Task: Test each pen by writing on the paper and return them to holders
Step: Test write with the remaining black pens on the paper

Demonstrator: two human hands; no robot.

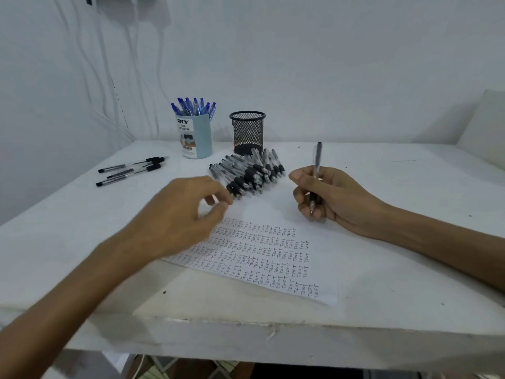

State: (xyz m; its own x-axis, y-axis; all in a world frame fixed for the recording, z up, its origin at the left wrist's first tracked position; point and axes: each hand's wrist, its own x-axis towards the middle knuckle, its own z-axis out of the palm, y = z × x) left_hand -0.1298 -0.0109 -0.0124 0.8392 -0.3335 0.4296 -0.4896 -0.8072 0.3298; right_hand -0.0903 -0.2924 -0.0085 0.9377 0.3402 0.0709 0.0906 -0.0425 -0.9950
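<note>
Head view

- The right hand (325, 192) grips a black pen (317, 160). Fingers and thumb are curled round the lower barrel, and the pen stands nearly upright with its cap end up and its tip down by the fingertips.
- This hand rests on the table (396, 291) just past the top right corner of the paper (273, 212). The pen tip is near the sheet; whether it touches it cannot be told.
- The left hand (180, 214) is over the upper left part of the paper. Its fingers are loosely curled and hold nothing that shows, and the hand is blurred.
- The left fingertips are just beside the near edge of the pile of black pens (246, 173).
- The paper lies flat and askew on the table, covered in rows of the handwritten word "TEST"; only its top strip is bare.
- The pile lies on the table between the paper and the two holders, touching or nearly touching the foot of the black mesh holder (247, 132).
- The mesh holder stands upright at the back — no pen rises above its rim.
- To its left stands the pale blue holder (196, 138), which has a printed label and is full of blue pens (194, 106) fanning out of the top.
- Three black pens (131, 170) lie apart on the far left of the table, roughly parallel.
- White cables (109, 77) hang down the wall behind.
</note>
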